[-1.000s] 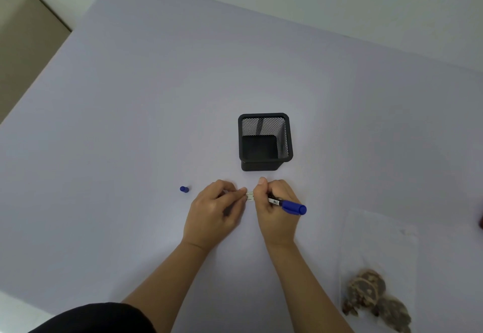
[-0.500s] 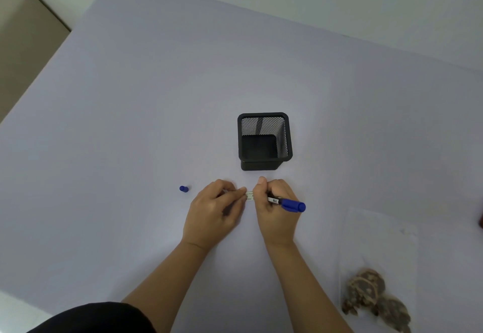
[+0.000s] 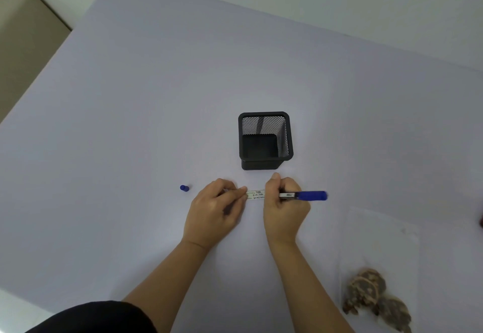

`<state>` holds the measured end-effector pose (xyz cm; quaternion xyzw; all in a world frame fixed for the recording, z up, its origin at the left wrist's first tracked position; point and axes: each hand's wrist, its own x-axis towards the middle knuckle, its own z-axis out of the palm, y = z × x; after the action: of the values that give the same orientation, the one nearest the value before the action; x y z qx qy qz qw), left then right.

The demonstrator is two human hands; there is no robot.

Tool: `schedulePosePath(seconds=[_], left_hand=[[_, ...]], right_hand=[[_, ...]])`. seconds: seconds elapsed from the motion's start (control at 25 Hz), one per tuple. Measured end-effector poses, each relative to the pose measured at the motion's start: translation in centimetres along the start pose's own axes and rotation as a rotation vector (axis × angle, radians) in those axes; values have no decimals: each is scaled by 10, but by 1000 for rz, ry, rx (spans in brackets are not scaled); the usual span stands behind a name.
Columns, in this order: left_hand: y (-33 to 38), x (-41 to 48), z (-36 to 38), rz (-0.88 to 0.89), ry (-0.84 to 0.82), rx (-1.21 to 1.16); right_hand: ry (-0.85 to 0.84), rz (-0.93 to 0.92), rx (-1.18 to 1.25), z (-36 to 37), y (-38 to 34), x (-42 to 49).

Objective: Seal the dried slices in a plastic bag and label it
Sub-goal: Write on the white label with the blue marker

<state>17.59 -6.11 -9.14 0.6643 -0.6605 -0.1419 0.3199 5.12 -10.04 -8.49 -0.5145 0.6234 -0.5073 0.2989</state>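
A small white label strip (image 3: 256, 194) with printed lines lies flat on the pale table between my hands. My left hand (image 3: 215, 212) pins its left end with the fingertips. My right hand (image 3: 285, 207) grips a blue pen (image 3: 305, 195) lying nearly level, tip at the label's right end. The pen's blue cap (image 3: 184, 188) lies loose to the left. At the lower right a clear plastic bag (image 3: 379, 249) lies flat with brown dried slices (image 3: 366, 291) bunched at its near end.
A black square mesh pen holder (image 3: 265, 140) stands just beyond my hands. The table's (image 3: 130, 97) left edge runs diagonally, with a beige surface (image 3: 23, 32) beyond it. A dark red object (image 3: 481, 221) peeks in at the right edge.
My right hand has shifted slightly right along the label, so more of the strip shows between my hands. The pen now lies more level. My left hand stays put.
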Motion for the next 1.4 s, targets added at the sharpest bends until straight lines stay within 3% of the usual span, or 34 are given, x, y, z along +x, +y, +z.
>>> schedulePosePath(seconds=[0.24,0.44,0.8,0.96,1.08,1.16,1.24,1.32,1.4], left_hand=[[0,0,-1,-14,-16,-12],[-1,0,-1,-6,-21,-6],[-2,1,1,47,-11,-35],[7,-1,-7,-30,-50,-95],[23,1,-27,1,3,-97],[31,7,-44,32,75,43],[31,13,-67,-108,76,242],[20,14,-84,-304,-61,405],[8,10,-91,-387,-232,441]], right_hand=[[116,403,362,-16,-12,12],[159,592,566,-40,-13,24],[113,690,645,-73,-35,1],[63,756,669,-93,-59,-2],[19,677,566,-107,-86,-3],[-19,604,490,-116,-103,-4],[-33,566,458,-123,-118,-4],[-21,554,438,-127,-130,-2],[-15,552,433,-128,-138,1]])
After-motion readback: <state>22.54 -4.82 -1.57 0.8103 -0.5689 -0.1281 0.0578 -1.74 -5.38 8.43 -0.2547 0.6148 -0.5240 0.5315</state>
